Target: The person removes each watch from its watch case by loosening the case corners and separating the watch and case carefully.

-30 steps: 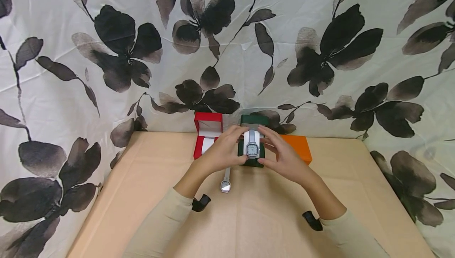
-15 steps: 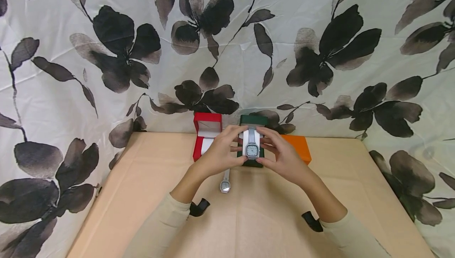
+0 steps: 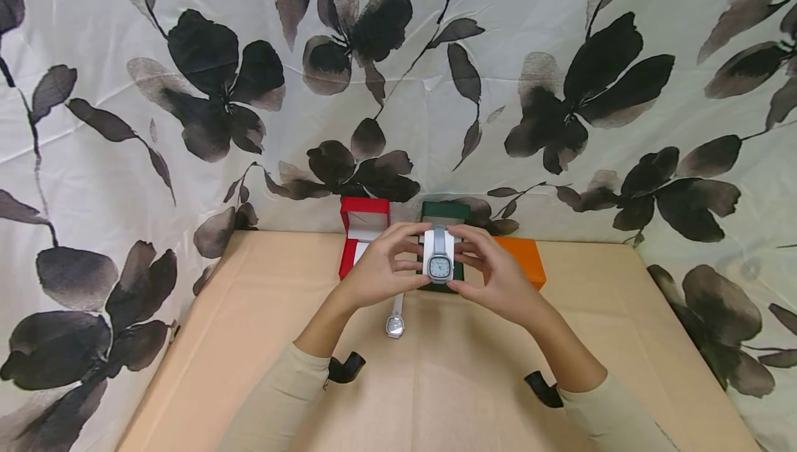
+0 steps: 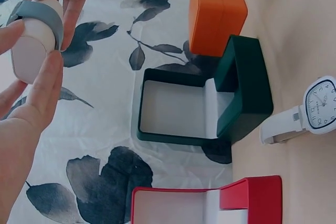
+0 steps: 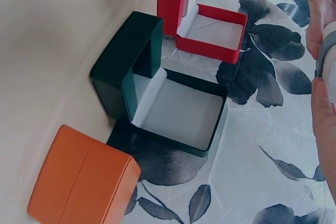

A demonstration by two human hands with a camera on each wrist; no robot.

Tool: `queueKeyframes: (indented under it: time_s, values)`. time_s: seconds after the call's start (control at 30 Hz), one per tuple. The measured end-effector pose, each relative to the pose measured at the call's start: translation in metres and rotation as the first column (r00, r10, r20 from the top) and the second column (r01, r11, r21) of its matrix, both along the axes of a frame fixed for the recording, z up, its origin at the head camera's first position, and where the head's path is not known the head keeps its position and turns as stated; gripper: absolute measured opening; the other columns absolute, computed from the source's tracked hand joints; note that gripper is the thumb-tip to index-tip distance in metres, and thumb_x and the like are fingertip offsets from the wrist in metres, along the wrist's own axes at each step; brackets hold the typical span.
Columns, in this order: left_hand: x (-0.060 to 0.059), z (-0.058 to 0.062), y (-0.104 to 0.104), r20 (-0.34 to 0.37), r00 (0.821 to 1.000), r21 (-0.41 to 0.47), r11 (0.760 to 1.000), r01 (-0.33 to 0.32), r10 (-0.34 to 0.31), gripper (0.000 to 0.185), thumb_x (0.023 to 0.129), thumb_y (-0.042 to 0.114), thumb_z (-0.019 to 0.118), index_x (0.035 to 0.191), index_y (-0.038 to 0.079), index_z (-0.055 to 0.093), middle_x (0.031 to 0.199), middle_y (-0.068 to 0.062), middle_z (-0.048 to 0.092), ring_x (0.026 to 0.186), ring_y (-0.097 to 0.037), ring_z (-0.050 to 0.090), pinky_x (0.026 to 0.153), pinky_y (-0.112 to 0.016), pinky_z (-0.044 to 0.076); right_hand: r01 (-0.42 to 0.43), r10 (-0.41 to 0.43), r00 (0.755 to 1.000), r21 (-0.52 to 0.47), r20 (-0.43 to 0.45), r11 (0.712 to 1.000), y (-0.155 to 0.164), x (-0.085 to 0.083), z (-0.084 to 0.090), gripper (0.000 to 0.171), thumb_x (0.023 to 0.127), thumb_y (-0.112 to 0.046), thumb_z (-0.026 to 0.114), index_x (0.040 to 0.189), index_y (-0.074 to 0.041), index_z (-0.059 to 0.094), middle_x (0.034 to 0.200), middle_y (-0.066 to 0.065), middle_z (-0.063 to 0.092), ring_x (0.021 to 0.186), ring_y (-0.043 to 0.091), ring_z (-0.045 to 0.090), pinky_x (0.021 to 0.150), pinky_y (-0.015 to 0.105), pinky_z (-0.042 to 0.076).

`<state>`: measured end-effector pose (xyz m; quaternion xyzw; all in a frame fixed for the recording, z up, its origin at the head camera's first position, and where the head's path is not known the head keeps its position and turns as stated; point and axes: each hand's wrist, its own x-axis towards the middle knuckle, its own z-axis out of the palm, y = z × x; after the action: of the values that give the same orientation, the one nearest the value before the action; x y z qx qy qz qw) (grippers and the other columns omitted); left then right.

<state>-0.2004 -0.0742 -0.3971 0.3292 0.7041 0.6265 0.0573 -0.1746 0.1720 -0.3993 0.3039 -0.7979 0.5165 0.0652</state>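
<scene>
Both hands hold a small white cushion with a grey square-faced watch (image 3: 439, 265) strapped round it. My left hand (image 3: 416, 248) pinches its left side and my right hand (image 3: 463, 258) its right side. In the left wrist view the cushion (image 4: 31, 45) is up in the fingers, clear of the open dark green box (image 4: 210, 106). That green box (image 3: 443, 211) stands just behind the hands with its white-lined tray empty (image 5: 178, 108). In the right wrist view the grey strap (image 5: 326, 51) shows at the frame's right edge.
An open red box (image 3: 364, 223) stands left of the green one, and a closed orange box (image 3: 523, 258) on its right. A second, white-strapped watch (image 3: 395, 320) lies on the beige table (image 3: 249, 341) under my left hand. A flowered cloth (image 3: 187, 92) hangs behind.
The cushion with the watch has risen a little and come slightly toward me, away from the green box. Both hands keep their hold on it.
</scene>
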Motion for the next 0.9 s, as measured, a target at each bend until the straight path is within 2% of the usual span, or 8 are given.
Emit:
queueKeyframes:
  time_s: [0.17, 0.4, 0.5, 0.7, 0.9]
  values:
    - [0.0, -0.002, -0.002, -0.003, 1.0, 0.017, 1.0, 0.003, -0.003, 0.074, 0.084, -0.005, 0.08, 0.15, 0.009, 0.05, 0.145, -0.007, 0.048, 0.12, -0.029, 0.063, 0.097, -0.033, 0.059, -0.002, 0.002, 1.0, -0.015, 0.003, 1.0, -0.001, 0.001, 0.001, 0.086, 0.078, 0.01, 0.084, 0.152, -0.01, 0.045, 0.153, 0.009, 0.045, 0.124, 0.025, 0.06, 0.105, 0.018, 0.048]
    - [0.001, -0.002, -0.003, -0.026, 1.0, 0.017, 1.0, -0.016, 0.017, 0.074, 0.084, -0.005, 0.08, 0.15, 0.009, 0.051, 0.145, -0.007, 0.049, 0.118, -0.029, 0.063, 0.096, -0.032, 0.059, -0.013, 0.014, 1.0, 0.01, -0.023, 1.0, -0.003, -0.001, 0.002, 0.087, 0.079, 0.011, 0.083, 0.153, -0.009, 0.042, 0.154, 0.012, 0.042, 0.124, 0.03, 0.058, 0.106, 0.017, 0.048]
    - [0.002, -0.001, -0.004, -0.031, 0.999, 0.018, 1.0, -0.021, 0.022, 0.073, 0.083, -0.005, 0.08, 0.149, 0.009, 0.051, 0.143, -0.007, 0.05, 0.117, -0.028, 0.064, 0.096, -0.032, 0.059, -0.009, 0.011, 0.999, 0.038, -0.045, 0.999, -0.004, 0.0, 0.004, 0.089, 0.078, 0.009, 0.084, 0.154, -0.01, 0.041, 0.155, 0.011, 0.042, 0.126, 0.03, 0.058, 0.107, 0.022, 0.049]
    - [0.003, 0.0, -0.005, -0.03, 0.999, 0.032, 0.999, -0.02, 0.021, 0.072, 0.083, -0.006, 0.08, 0.148, 0.009, 0.052, 0.142, -0.007, 0.051, 0.117, -0.029, 0.064, 0.095, -0.033, 0.06, -0.003, 0.01, 0.997, 0.091, -0.08, 0.996, -0.005, 0.0, 0.008, 0.091, 0.077, 0.003, 0.087, 0.154, -0.011, 0.04, 0.159, 0.01, 0.039, 0.13, 0.028, 0.056, 0.107, 0.04, 0.051]
    - [0.004, 0.003, -0.006, -0.03, 0.999, 0.036, 0.999, -0.016, 0.017, 0.072, 0.083, -0.006, 0.08, 0.148, 0.009, 0.052, 0.142, -0.008, 0.051, 0.117, -0.029, 0.064, 0.095, -0.034, 0.06, 0.008, 0.004, 0.997, 0.153, -0.077, 0.988, -0.006, -0.002, 0.013, 0.101, 0.075, -0.009, 0.093, 0.157, -0.012, 0.034, 0.164, 0.007, 0.032, 0.132, 0.026, 0.055, 0.109, 0.042, 0.051]
